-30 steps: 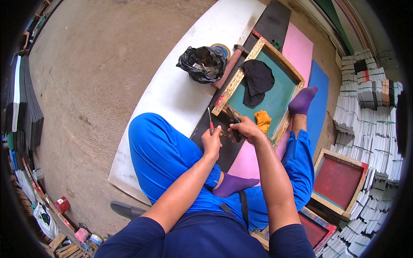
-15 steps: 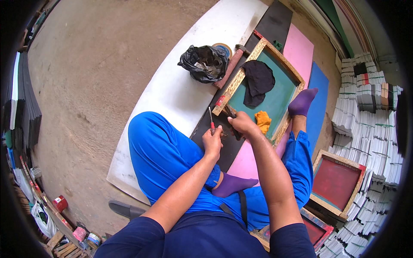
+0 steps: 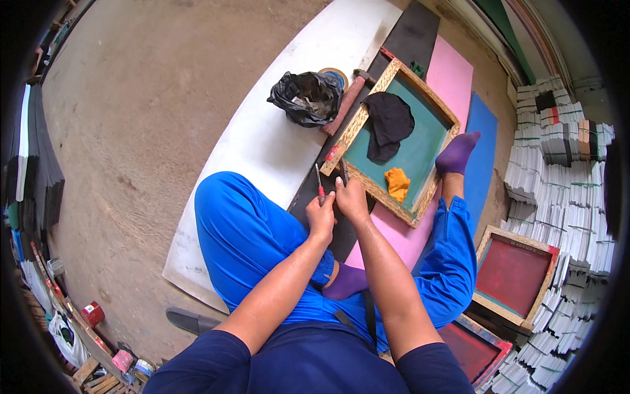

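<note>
My left hand (image 3: 321,217) is closed round a screwdriver (image 3: 321,192) with a red handle, its metal shaft pointing up and away. Beside it, my right hand (image 3: 352,199) grips dark pliers (image 3: 344,172), mostly covered by the fingers. The pliers' tip is at the near left corner of a wooden screen frame (image 3: 355,127) with green mesh; whether it touches the wood I cannot tell. On the mesh lie a crumpled black cloth (image 3: 390,123) and a small yellow cloth (image 3: 397,184). The two hands are close together.
Left of the frame stands a black plastic bag (image 3: 306,98), open at the top, near a hammer (image 3: 363,77) and a reddish roll (image 3: 344,107). Red-meshed frames (image 3: 514,274) lie to the right by stacked white bundles (image 3: 554,190). My legs flank the work.
My right hand has shifted left and turned upright, bringing the pliers to the frame's corner beside the screwdriver. My left hand has moved slightly, still holding the screwdriver.
</note>
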### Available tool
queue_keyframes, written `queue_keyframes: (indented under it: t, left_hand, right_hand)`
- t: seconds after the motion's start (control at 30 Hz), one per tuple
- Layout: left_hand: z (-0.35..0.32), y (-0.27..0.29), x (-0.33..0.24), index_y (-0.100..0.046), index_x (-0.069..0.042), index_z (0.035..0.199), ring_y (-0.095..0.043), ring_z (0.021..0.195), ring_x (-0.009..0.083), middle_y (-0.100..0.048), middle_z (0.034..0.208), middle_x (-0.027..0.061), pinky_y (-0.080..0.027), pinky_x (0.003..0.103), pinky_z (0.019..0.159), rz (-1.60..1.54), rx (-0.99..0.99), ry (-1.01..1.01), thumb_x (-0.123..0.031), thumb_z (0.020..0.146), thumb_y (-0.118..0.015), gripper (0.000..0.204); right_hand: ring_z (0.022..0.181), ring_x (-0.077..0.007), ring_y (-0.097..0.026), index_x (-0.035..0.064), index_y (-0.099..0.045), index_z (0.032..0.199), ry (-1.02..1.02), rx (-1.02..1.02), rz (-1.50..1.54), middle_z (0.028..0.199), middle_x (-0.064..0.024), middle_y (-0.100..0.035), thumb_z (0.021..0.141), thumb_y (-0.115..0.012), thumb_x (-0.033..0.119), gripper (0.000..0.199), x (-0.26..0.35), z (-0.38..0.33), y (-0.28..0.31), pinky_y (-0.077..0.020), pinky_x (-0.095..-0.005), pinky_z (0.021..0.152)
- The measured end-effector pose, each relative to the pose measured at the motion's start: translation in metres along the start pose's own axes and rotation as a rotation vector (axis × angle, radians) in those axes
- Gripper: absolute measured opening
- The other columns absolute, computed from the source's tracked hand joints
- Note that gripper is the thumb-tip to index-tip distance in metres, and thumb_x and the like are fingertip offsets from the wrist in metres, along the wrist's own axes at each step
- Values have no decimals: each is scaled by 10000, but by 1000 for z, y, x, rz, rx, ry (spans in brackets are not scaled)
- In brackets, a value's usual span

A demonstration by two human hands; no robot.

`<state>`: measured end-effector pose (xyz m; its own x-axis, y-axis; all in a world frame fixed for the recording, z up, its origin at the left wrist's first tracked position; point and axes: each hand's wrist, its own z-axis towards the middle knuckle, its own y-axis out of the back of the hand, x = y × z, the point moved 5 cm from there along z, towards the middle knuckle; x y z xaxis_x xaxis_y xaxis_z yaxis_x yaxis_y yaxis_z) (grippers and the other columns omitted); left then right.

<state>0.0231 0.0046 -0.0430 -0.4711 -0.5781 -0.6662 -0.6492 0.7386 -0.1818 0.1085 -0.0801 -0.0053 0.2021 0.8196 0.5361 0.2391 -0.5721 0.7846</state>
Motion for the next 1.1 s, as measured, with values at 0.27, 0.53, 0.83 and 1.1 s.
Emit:
queue_keyframes:
  t: [0.27,0.53,0.83,1.1]
  left_hand:
    - [-2,7,-10,-602,-47,795,-451,433,78,-563,678,7,-364,237,369,-18,-39,-13,-233,917,-675,234]
    - [-3,0,-3,-619,-43,831,-440,414,76,-585,689,18,-348,241,377,-1,8,-53,-228,918,-672,211]
    - [6,11,1,-622,-67,824,-458,429,81,-589,663,8,-350,251,395,81,-25,-122,-229,921,-666,193]
    - [14,12,4,-681,-60,865,-488,511,75,-593,678,-2,-390,252,460,300,14,-295,-267,910,-682,212]
  right_hand:
    - [954,-469,-636,-51,-616,1024,-79,-6,187,936,-307,-661,917,-599,324,391,-15,-11,1,-482,-509,820]
    - [900,-469,-637,-5,-608,1024,-10,-123,259,892,-288,-657,920,-596,353,373,-9,-25,30,-479,-511,769]
    - [876,-458,-642,-25,-600,967,-14,-98,266,865,-278,-656,943,-587,361,386,-2,-27,15,-476,-496,742]
    - [933,-407,-632,26,-587,1071,61,-189,28,966,-216,-654,857,-679,258,329,-62,-77,48,-492,-484,805]
